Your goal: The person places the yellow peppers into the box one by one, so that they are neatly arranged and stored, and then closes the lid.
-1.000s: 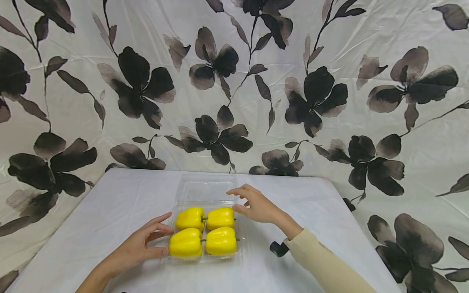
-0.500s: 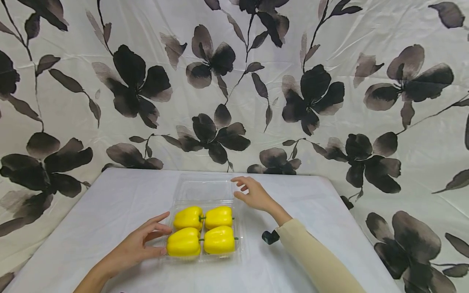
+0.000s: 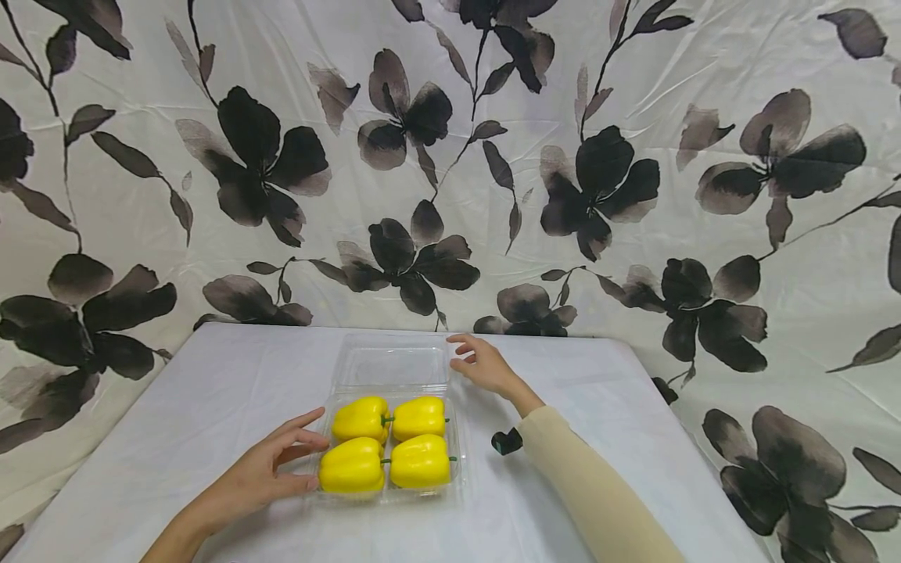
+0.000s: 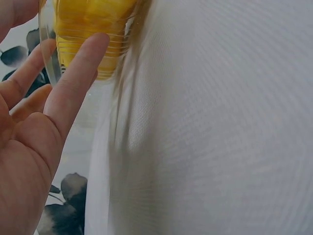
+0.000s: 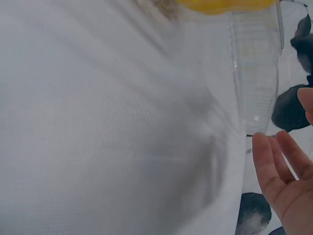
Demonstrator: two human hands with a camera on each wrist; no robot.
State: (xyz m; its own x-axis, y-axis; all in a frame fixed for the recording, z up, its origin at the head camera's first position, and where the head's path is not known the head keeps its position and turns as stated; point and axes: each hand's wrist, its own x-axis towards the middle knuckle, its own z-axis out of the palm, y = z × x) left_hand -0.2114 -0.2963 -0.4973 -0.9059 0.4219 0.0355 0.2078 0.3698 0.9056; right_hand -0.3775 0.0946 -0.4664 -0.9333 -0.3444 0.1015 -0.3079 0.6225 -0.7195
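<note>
A clear plastic clamshell container (image 3: 459, 486) lies on the table, its see-through lid (image 3: 390, 366) folded back flat behind it. Yellow bell peppers (image 3: 421, 461) with green stems fill it in two rows. My left hand (image 3: 271, 467) is at the container's left side, fingers extended and thumb near the front corner. In the left wrist view a straight finger (image 4: 80, 73) overlaps the ribbed clear wall. Beside the lid's far right corner is my right hand (image 3: 487, 366), fingers loosely bent and holding nothing. The right wrist view shows its fingertips (image 5: 260, 142) close to the lid edge.
A white cloth covers the table (image 3: 577, 375). Behind its far edge hangs a white curtain (image 3: 507, 211) with dark flowers. A small black device (image 3: 505, 442) is at the right sleeve (image 3: 584, 485).
My right hand has moved away from beside the back right pepper to the lid's far right corner. The left hand stays at the container's left side. The head view has shifted slightly.
</note>
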